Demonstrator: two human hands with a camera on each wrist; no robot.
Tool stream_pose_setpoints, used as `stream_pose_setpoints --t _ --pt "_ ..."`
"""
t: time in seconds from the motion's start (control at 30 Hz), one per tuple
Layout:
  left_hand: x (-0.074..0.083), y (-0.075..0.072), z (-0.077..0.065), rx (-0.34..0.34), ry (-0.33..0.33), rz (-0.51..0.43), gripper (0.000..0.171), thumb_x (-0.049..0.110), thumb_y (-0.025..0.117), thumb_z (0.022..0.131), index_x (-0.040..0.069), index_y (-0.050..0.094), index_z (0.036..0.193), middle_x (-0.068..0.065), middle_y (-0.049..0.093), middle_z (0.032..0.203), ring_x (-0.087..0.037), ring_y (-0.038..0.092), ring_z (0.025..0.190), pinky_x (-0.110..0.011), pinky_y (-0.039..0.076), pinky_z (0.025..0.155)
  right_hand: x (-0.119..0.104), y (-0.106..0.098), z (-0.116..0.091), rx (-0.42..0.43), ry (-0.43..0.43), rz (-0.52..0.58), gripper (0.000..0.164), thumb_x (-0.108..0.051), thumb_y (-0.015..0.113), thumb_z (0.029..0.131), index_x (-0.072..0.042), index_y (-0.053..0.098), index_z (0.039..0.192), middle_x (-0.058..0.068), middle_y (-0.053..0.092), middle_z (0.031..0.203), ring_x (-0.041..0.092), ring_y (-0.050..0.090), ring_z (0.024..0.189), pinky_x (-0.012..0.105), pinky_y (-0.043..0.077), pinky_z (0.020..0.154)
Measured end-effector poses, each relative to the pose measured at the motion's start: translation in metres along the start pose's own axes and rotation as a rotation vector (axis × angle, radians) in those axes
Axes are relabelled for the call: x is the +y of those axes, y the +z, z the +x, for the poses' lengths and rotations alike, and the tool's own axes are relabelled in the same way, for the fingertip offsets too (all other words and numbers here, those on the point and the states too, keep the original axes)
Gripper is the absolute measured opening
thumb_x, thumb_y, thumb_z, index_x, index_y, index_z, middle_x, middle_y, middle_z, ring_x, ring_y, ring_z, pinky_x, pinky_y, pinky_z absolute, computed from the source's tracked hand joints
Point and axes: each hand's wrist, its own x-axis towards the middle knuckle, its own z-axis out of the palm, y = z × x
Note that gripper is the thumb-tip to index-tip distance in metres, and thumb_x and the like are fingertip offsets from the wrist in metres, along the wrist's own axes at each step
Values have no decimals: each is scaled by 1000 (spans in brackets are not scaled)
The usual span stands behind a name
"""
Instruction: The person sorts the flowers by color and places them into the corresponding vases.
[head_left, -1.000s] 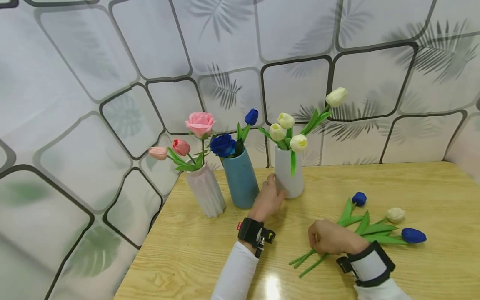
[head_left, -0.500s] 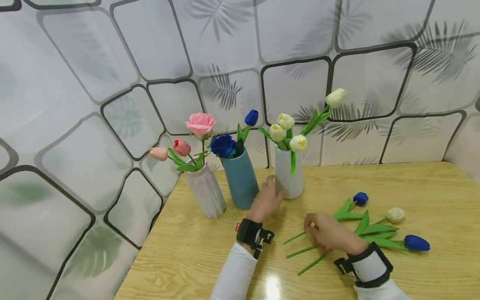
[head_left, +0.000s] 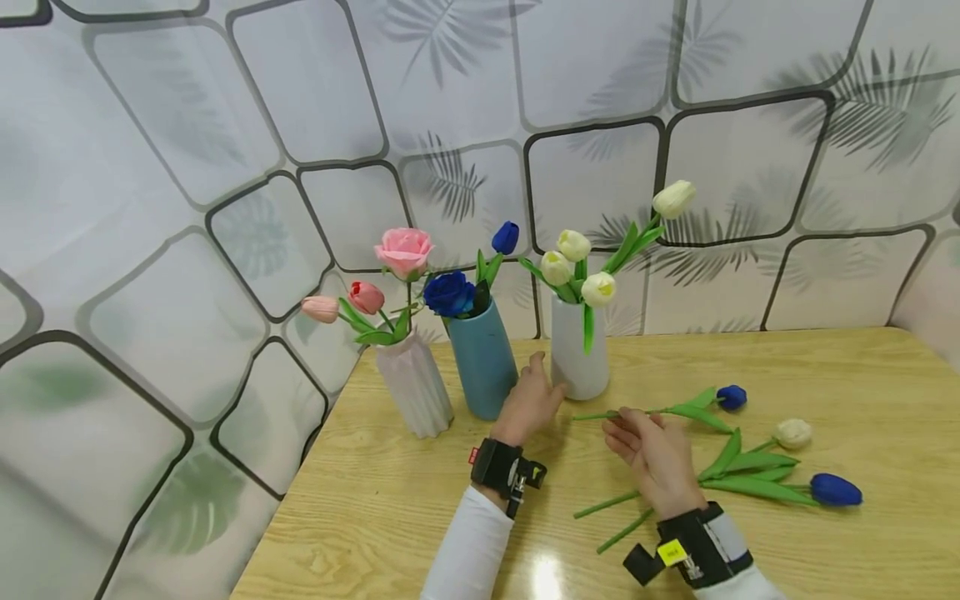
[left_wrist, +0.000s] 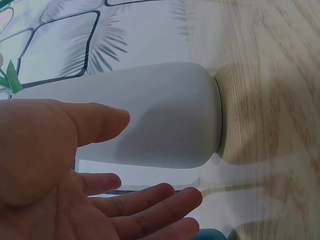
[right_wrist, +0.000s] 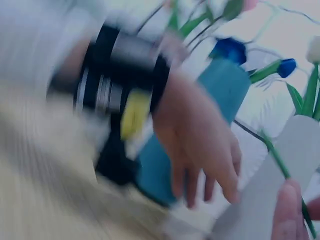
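Observation:
Between thumb and fingers, my right hand [head_left: 660, 462] pinches the green stem of a blue tulip [head_left: 699, 412], whose bloom points right; that stem [right_wrist: 278, 159] also shows in the right wrist view. My left hand [head_left: 529, 403] is at the lower left side of a white vase [head_left: 579, 362] that holds several white tulips [head_left: 598, 289]. In the left wrist view, its thumb overlaps the vase [left_wrist: 165, 115] and its fingers are spread below. Beside my right wrist, a white tulip [head_left: 792, 433] and another blue tulip [head_left: 835, 490] lie on the table.
Left of my left hand stands a blue vase [head_left: 483, 362] with a blue rose [head_left: 450, 294] and a blue tulip [head_left: 506, 238]. A ribbed pale vase [head_left: 415, 385] with pink flowers is further left. A patterned curtain [head_left: 750, 158] hangs behind the wooden table [head_left: 360, 525].
My right hand has drawn one blue tulip apart from the other stems, moved it toward the white vase, and turned palm upward. The left hand stays beside the vase.

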Motion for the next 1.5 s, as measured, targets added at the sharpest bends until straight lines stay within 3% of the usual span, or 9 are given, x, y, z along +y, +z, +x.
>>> stream_pose_setpoints --t 0.13,0.33,0.63,0.83,0.97,1.13,1.23,1.33,1.5 --pt "-1 0 1 3 -2 5 69 27 58 109 1 26 165 -33 49 155 -46 60 134 -58 54 104 5 2 0 -1 114 175 22 -21 43 115 -15 52 133 -8 69 88 0 72 85 13 58 85" --pt "-2 -2 0 -1 -6 -14 69 25 58 109 1 26 165 -33 49 155 -45 59 136 -58 54 105 7 3 1 24 70 127 70 -30 31 117 -18 -12 171 -11 65 93 -2 71 86 13 58 86" --pt "-3 -5 -2 0 2 -16 69 24 58 109 0 27 164 -33 50 155 -45 59 137 -57 53 107 7 8 -4 52 -26 87 10 -25 39 116 -20 39 124 -11 70 91 -1 72 85 14 59 85" --pt "-6 -8 -6 -10 4 -15 67 25 58 110 -1 27 164 -32 52 154 -45 60 136 -57 55 103 10 9 -5 90 -43 45 35 -20 42 114 -11 38 147 -13 63 94 -1 72 90 16 59 91" --pt "-10 -13 -13 -9 29 -3 58 24 56 111 -3 38 159 -31 58 147 -44 64 129 -55 56 97 11 5 -3 86 -19 65 23 -18 42 114 -15 38 137 -12 63 93 1 73 93 19 59 94" --pt "-22 -28 -28 -2 64 -5 26 20 56 111 -4 64 114 -17 67 91 -26 61 74 -40 49 65 11 0 3 70 38 105 27 -23 33 115 -16 31 142 -6 60 97 4 71 90 21 58 98" --pt "-31 -39 -36 -19 43 -14 41 18 57 110 9 52 70 0 41 61 -14 36 53 -32 32 53 11 -2 6 64 69 116 53 -27 28 116 -12 8 162 -5 58 102 3 70 91 20 57 100" --pt "-40 -50 -44 -27 -19 4 54 18 58 108 16 37 58 3 29 55 -12 28 49 -29 27 49 12 -3 6 69 68 119 43 -27 30 116 -12 22 156 -5 57 100 3 69 91 18 56 100" --pt "-49 -63 -52 55 -167 30 36 20 63 106 -16 63 110 -28 68 92 -34 67 76 -43 55 67 18 0 6 90 24 101 12 -19 40 114 -12 48 120 -6 59 94 3 71 89 19 58 96"
